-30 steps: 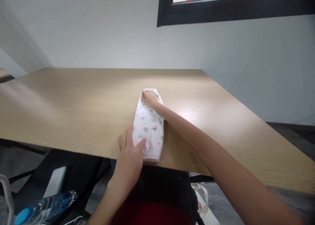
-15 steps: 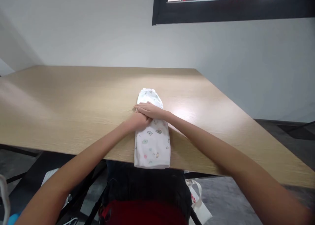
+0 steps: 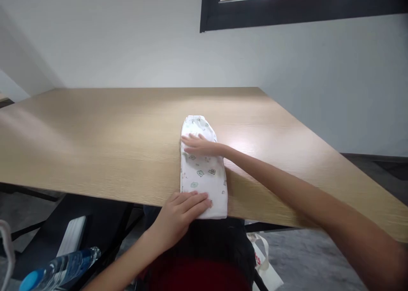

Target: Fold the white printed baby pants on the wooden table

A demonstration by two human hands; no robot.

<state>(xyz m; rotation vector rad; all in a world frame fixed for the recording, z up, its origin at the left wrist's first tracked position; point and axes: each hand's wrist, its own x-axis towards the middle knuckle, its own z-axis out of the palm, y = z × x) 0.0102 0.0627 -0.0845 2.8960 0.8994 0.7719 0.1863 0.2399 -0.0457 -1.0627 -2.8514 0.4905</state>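
A folded white cloth with small printed figures (image 3: 202, 172) lies lengthwise on the wooden table (image 3: 95, 134), its near end at the table's front edge. My left hand (image 3: 183, 208) lies flat on the cloth's near end, fingers stretched out to the right. My right hand (image 3: 199, 145) presses flat across the cloth's middle, fingers pointing left. Neither hand grips anything.
A plastic water bottle with a blue cap (image 3: 57, 269) lies low at the left, below the table. A white bag (image 3: 264, 265) sits on the floor at the right. A dark-framed window (image 3: 287, 10) is set in the grey wall behind the table.
My left hand slid from the cloth's middle, where it lay under my right hand, back to the near end. The right hand stayed across the middle. The cloth lies flatter.
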